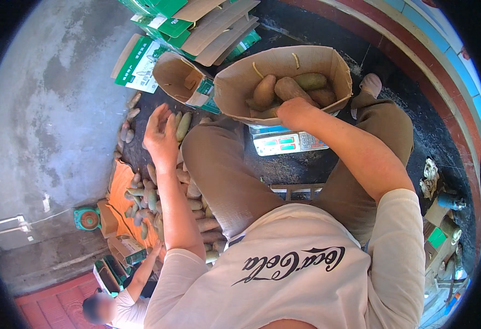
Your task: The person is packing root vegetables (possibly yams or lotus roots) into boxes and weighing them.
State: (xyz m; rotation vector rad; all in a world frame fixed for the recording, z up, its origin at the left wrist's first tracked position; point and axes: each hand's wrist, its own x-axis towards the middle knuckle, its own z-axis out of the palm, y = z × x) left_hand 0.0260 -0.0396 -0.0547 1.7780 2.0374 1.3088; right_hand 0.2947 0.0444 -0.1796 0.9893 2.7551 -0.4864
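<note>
Head view.
Right hand, half past 1: at the near rim of the box, over the tubers; fingertips hidden, so whether it is clamped on a tuber cannot be told.
Left hand, toward 10 o'clock: raised, empty, fingers loosely bent; well apart from the right.
Box, 1 o'clock: brown inside, upright, two cord loops at the far wall; outer faces mostly out of sight.
Tubers, in the box: brown and greenish; lower ones covered by those above and by the right hand, count uncertain.
Scale, 2 o'clock: beneath the box, platform largely concealed; lit display windows and a keypad face the wearer, figures too small to make out.
Carton, 11 o'clock: beside the box, green printed side partly turned away.
Stack, 11 o'clock: green-and-brown cardboard, cut off at the top edge; a white panel with green carries printed characters.
Heap, 8 o'clock: more tubers, partly on an orange sheet; partly masked by the left forearm and leg.
Shirt, 5 o'clock: white, large dark script, upside down in this view.
Co-worker, 7 o'clock: head blurred, body cut off below, arm toward the heap.
Clutter, toward 4 o'clock: distorted near the rim, mostly indistinct.
</note>
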